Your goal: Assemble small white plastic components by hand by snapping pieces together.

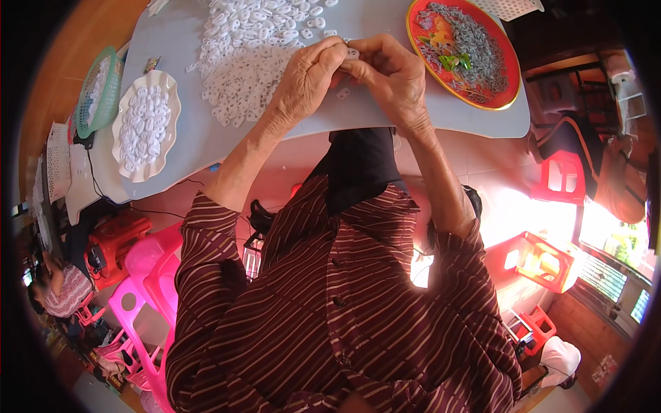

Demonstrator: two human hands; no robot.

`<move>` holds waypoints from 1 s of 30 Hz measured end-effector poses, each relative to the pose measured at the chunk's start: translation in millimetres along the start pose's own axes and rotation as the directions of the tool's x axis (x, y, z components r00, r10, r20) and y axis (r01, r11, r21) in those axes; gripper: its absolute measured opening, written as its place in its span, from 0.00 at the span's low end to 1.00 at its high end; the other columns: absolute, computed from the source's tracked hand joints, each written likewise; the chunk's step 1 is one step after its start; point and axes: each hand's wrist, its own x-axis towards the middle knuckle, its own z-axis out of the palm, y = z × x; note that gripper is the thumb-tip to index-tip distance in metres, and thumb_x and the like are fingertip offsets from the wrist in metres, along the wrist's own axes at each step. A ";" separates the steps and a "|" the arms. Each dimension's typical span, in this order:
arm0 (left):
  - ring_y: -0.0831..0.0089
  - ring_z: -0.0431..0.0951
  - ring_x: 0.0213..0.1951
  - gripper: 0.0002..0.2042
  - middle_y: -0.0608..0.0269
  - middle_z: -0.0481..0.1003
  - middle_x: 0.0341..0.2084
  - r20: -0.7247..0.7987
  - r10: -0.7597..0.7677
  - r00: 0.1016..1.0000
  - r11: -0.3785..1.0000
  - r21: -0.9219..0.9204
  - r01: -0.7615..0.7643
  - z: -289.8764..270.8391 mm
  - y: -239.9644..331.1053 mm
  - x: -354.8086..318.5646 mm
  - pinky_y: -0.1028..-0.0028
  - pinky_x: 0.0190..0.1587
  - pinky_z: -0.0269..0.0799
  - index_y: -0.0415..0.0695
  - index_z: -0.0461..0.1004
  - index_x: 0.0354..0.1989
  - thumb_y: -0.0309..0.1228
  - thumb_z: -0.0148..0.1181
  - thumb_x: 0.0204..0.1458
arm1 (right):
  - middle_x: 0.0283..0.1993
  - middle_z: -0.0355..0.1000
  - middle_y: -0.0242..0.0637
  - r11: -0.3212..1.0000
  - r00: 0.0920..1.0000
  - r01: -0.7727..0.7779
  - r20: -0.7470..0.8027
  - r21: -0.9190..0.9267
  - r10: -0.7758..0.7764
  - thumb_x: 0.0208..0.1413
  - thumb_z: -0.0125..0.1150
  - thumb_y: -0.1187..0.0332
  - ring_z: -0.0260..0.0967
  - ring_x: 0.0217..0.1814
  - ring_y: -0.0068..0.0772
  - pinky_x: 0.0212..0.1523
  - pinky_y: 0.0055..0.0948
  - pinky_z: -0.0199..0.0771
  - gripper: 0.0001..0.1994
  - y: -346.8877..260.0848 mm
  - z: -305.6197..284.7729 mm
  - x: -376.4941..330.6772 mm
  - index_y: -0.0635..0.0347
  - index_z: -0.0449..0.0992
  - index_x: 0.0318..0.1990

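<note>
My two hands meet above the front part of the grey table (182, 141). Between the thumb and fingers of my right hand (394, 74) is a small white oval plastic piece (352, 54) with dark holes. My left hand (308, 77) is closed right beside it, fingertips curled together; what they pinch is hidden. A wide heap of similar white plastic pieces (241, 65) spreads to the left of my hands. To the right, a red plate (512, 69) with a yellow rim holds many small grey metal parts (475, 45) over its printed pattern.
At the left, a cream wavy-edged dish (175, 110) holds more white pieces. Past it a green basket (110, 89) sits at the table's edge. Pink chairs (131, 310) and red stools (551, 261) stand around me. Another person (65, 289) sits at the far left.
</note>
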 end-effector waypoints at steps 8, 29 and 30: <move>0.79 0.62 0.25 0.10 0.66 0.66 0.21 0.003 0.102 0.995 0.993 -0.055 -0.102 -2.9 6.6 -4.0 0.76 0.28 0.62 0.38 0.66 0.33 0.33 0.45 0.58 | 0.26 0.73 0.32 0.985 0.998 -0.053 -0.023 0.164 0.058 0.54 0.57 0.76 0.67 0.27 0.16 0.30 0.18 0.70 0.06 4.7 -4.5 3.6 0.68 0.73 0.38; 0.78 0.69 0.34 0.10 0.64 0.70 0.25 -0.168 -0.130 0.977 0.890 -0.455 0.040 -6.1 7.7 -21.9 0.77 0.42 0.62 0.39 0.68 0.35 0.34 0.47 0.57 | 0.26 0.74 0.39 0.563 0.831 0.492 0.164 -0.664 -0.532 0.48 0.56 0.72 0.73 0.27 0.38 0.31 0.33 0.72 0.05 8.6 -28.8 145.7 0.59 0.77 0.32; 0.78 0.69 0.33 0.10 0.64 0.70 0.24 -0.180 -0.139 0.974 0.885 -0.463 0.041 -6.3 6.5 -22.9 0.78 0.42 0.62 0.39 0.68 0.35 0.34 0.47 0.57 | 0.26 0.74 0.39 0.567 0.832 0.495 0.170 -0.658 -0.528 0.48 0.56 0.72 0.73 0.27 0.38 0.31 0.33 0.72 0.05 12.4 -18.0 148.2 0.59 0.77 0.32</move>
